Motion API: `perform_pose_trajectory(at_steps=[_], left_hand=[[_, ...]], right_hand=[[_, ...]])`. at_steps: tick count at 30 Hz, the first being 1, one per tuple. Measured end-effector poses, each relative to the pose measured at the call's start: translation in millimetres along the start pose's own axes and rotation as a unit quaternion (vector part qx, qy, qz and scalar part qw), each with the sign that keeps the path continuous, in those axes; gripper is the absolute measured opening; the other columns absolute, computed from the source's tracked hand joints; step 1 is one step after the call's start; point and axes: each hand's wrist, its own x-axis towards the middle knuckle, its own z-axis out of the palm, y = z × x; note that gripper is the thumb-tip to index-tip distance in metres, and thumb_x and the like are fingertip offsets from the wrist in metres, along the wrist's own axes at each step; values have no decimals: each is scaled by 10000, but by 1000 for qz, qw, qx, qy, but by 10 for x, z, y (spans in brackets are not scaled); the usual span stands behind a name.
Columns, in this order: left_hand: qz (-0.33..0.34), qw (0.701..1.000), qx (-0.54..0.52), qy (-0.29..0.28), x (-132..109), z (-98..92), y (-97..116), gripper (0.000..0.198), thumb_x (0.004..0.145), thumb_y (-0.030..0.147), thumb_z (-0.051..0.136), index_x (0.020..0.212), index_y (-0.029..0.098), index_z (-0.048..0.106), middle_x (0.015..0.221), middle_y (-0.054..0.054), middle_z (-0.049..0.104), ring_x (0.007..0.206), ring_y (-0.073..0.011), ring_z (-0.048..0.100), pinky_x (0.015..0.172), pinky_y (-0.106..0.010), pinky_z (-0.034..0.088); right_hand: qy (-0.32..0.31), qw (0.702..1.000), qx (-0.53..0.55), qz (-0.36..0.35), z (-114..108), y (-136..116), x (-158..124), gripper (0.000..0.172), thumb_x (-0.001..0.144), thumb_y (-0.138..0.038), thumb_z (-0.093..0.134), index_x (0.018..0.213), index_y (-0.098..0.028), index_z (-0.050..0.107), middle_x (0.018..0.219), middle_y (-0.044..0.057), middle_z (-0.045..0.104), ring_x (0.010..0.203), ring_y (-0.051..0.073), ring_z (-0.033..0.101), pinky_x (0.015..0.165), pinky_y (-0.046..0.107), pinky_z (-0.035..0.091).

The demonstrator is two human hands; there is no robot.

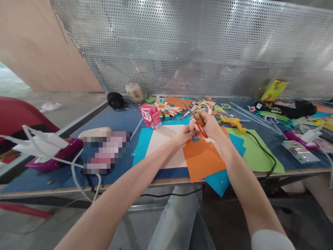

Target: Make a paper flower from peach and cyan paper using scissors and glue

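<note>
My right hand [208, 124] grips a pair of scissors [189, 109], the metal blades pointing up and to the left. Orange and yellow show on their handles. Close beside it, my left hand [187, 132] pinches a small piece of peach paper [193, 124], partly hidden by the fingers. Both hands are above a stack of coloured sheets: a pale pink sheet [162, 149], an orange sheet [204, 159] with a smaller square on it, and a blue sheet [218, 182] hanging past the table edge. A green sheet [262, 149] lies to the right.
A yellow glue gun [234, 123] with a black cord rests on the right. Paper scraps [208, 106] pile up behind a pink box [150, 116]. A tissue pack [54, 152] and white cables are at left. A perforated metal panel [166, 45] closes off the back.
</note>
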Motion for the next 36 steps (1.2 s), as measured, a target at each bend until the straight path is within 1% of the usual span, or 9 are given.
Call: perform_pose_trajectory(at_steps=[4, 7, 11, 14, 17, 22, 27, 33, 36], left_hand=[[-9, 1000, 1, -8, -13, 16, 75, 268, 641, 366, 678, 661, 121, 571, 605, -1, 573, 542, -73, 496, 519, -183, 382], [4, 1000, -13, -6, -16, 18, 167, 307, 613, 376, 701, 753, 130, 581, 674, -16, 617, 640, -109, 563, 587, -199, 426], [30, 999, -38, -9, -18, 2, 250, 295, 670, 407, 651, 786, 148, 571, 697, -19, 630, 651, -122, 589, 563, -203, 429], [34, 999, -6, -12, -34, -1, 275, 317, 739, 469, 564, 721, 154, 538, 643, -8, 601, 499, -76, 510, 454, -189, 367], [41, 998, 42, -16, -47, -2, 284, 363, 769, 511, 513, 683, 159, 496, 554, 26, 520, 417, -46, 405, 409, -182, 308], [16, 1000, 3, 1, -37, -44, 279, 397, 725, 542, 555, 676, 181, 397, 502, 76, 371, 398, -35, 324, 381, -163, 236], [-16, 998, -51, -14, -33, -99, 258, 370, 742, 517, 554, 699, 188, 390, 530, 79, 328, 390, -31, 278, 358, -155, 175], [-31, 997, -49, -59, -57, -103, 233, 350, 762, 500, 540, 690, 182, 415, 524, 73, 310, 399, -36, 280, 365, -157, 200], [-34, 997, -49, -49, -52, -95, 247, 363, 748, 512, 551, 688, 189, 398, 522, 75, 315, 388, -38, 284, 354, -160, 190]], right_hand=[[29, 999, -14, -6, -26, 32, 34, 265, 639, -258, 606, 883, -186, 532, 688, -13, 576, 572, 118, 539, 518, 252, 457], [46, 999, -13, -13, -56, 40, 51, 264, 638, -270, 603, 878, -188, 531, 704, -13, 573, 608, 118, 534, 540, 252, 450], [47, 999, 16, -9, -77, -3, 41, 247, 653, -285, 599, 866, -199, 508, 684, -23, 561, 580, 115, 519, 542, 262, 441], [58, 998, 30, -9, -86, -27, 41, 247, 637, -300, 625, 823, -202, 495, 690, -22, 556, 597, 123, 529, 587, 282, 453], [79, 997, 20, -18, -92, -13, 61, 286, 603, -324, 657, 800, -197, 492, 724, -16, 552, 649, 134, 539, 660, 309, 462], [85, 995, 47, 13, -83, -29, 82, 353, 566, -367, 682, 809, -202, 487, 671, -28, 523, 602, 132, 527, 625, 310, 468], [125, 990, 57, 12, -107, -70, 85, 330, 579, -381, 678, 806, -201, 520, 742, 4, 568, 657, 139, 550, 681, 326, 474], [130, 990, 55, 7, -135, 14, 106, 341, 566, -385, 682, 798, -202, 511, 743, 2, 553, 698, 145, 557, 702, 326, 467], [153, 988, 34, -1, -139, 16, 109, 339, 576, -390, 674, 798, -199, 503, 747, 3, 551, 694, 146, 548, 709, 328, 454]])
